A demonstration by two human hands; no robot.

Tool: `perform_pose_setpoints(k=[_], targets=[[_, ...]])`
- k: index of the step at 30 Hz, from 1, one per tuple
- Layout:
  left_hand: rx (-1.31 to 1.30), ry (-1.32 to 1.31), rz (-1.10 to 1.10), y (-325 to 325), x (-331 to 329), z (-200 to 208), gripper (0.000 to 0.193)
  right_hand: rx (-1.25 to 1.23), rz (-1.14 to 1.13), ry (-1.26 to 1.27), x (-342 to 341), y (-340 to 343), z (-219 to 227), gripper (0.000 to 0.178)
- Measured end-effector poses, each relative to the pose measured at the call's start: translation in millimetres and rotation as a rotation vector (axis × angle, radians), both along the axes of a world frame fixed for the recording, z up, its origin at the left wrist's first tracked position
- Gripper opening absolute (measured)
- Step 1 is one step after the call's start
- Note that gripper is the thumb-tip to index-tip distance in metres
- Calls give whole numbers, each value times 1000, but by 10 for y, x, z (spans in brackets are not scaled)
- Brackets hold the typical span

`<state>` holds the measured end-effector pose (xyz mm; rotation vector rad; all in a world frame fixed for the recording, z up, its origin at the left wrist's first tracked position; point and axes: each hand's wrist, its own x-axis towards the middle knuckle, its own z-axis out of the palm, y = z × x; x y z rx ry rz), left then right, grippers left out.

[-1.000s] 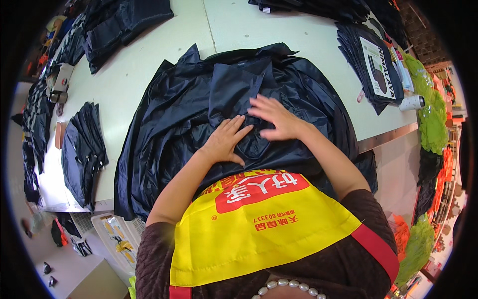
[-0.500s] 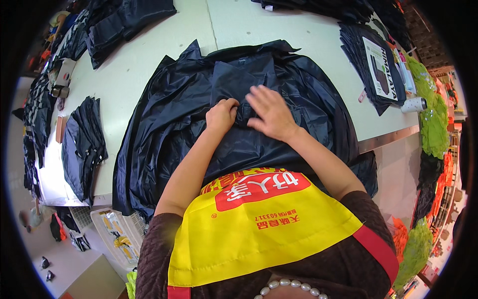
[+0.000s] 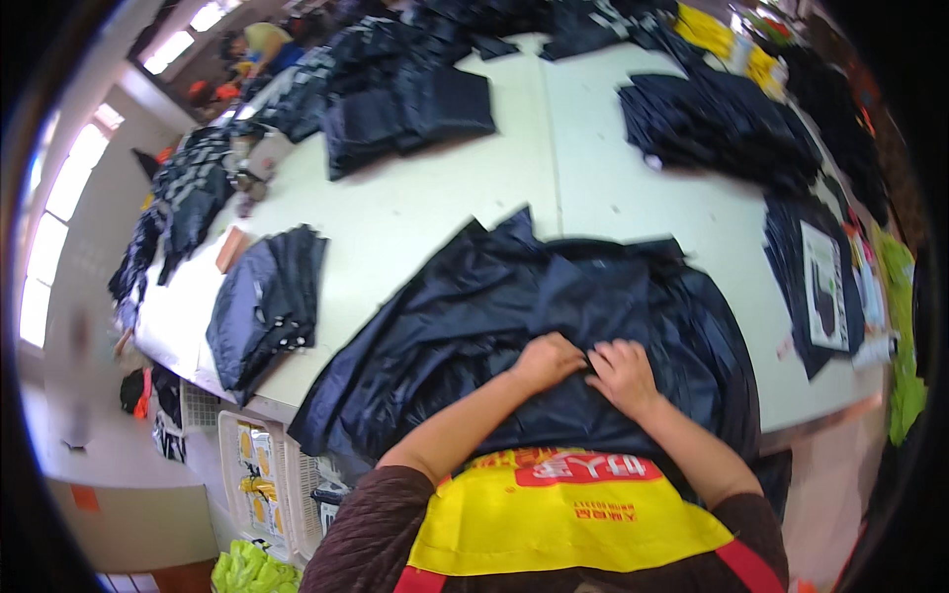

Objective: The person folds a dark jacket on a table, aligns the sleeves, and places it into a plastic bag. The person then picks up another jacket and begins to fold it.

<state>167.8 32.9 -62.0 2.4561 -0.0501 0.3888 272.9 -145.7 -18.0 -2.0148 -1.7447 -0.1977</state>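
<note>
A shiny dark navy garment (image 3: 425, 341), apparently a thin jacket, lies spread and wrinkled on the table in front of me. A smoother flat panel (image 3: 593, 296) of the same dark cloth is at its middle. My left hand (image 3: 550, 363) is closed on the cloth just below this panel, fingers bent and pressed together. Close beside it, my right hand (image 3: 623, 379) has its fingers curled into the same cloth, thumb toward the left hand. The fingertips of both hands are partly hidden in the folds.
The pale table (image 3: 465, 203) carries a fanned stack of dark pieces (image 3: 265, 306) at left and folded dark bundles (image 3: 410, 114) farther back. A dark pile (image 3: 717, 128) is at back right, near a printed package (image 3: 820, 282). A white basket (image 3: 259, 479) stands below the left edge.
The view has tilted up, showing more of the table's far side. My right hand's spread fingers have curled onto the cloth, nearer my left hand, which keeps its hold.
</note>
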Motion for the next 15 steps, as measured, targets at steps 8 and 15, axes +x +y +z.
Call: perform_pose_setpoints(k=[8,15], targets=[[423,-17,-26,-116,100,582,46,-81,5,422,462,112,-458,13],[351,38,-84,121,216,155,24,18,-63,-33,115,216,211,23]])
